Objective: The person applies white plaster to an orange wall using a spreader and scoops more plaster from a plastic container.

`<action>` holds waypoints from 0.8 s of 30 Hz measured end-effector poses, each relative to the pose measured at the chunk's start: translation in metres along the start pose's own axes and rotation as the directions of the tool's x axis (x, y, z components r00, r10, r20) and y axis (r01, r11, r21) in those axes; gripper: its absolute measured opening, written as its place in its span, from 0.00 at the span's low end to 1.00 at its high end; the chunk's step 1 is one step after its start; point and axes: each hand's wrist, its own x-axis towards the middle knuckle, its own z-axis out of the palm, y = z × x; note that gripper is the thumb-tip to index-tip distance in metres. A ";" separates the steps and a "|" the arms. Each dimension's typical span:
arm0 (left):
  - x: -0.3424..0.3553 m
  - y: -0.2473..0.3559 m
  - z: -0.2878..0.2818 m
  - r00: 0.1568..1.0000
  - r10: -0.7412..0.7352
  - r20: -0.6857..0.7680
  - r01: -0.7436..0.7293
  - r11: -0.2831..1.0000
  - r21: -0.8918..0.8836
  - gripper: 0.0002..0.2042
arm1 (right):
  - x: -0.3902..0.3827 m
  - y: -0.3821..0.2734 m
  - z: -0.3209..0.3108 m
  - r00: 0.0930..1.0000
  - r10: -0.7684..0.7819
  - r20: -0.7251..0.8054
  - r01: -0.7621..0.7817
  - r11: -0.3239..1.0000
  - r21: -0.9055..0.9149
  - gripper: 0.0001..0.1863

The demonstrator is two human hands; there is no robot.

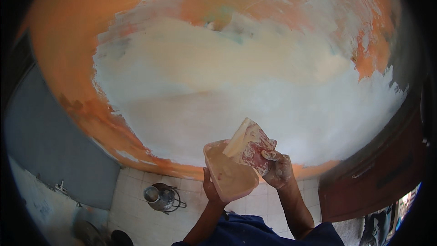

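Observation:
My left hand [211,187] grips a shallow rectangular plastic tub [240,195] from its left side. Pale cream putty [233,173] coats the inside of the tub. In my right hand [278,173] is a flat reddish putty spreader [255,148], smeared with putty, its broad end over the tub's far right rim. Dried putty marks the fingers of my right hand. Beyond both hands rises an orange wall [86,18] with a broad patch of whitish and cream filler [218,82] across its middle.
A dark metal pot-like vessel [159,197] stands on the white tiled floor [132,218] to the left. Further left is a grey panel [59,132]. At the right is a dark red door-like panel [364,182]. Dark rounded objects [91,234] lie at the lower left.

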 end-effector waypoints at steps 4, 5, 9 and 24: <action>0.003 0.005 -0.003 1.000 -0.011 -0.012 0.011 1.000 0.010 0.31 | 0.011 -0.006 0.019 0.996 -0.092 0.014 0.093 0.995 -0.032 0.21; 0.004 0.004 -0.003 1.000 -0.016 -0.001 0.016 1.000 0.006 0.31 | 0.015 -0.012 0.023 0.994 -0.108 0.035 0.109 0.993 -0.039 0.20; 0.008 0.005 0.008 0.999 0.004 0.035 -0.004 1.000 0.008 0.31 | 0.032 -0.024 0.052 0.983 -0.163 0.080 0.165 0.986 -0.020 0.17; -0.007 0.051 0.022 0.995 0.100 0.014 -0.101 0.988 0.119 0.32 | 0.203 -0.138 0.219 -0.168 -0.522 0.836 -0.009 -0.847 -0.531 0.21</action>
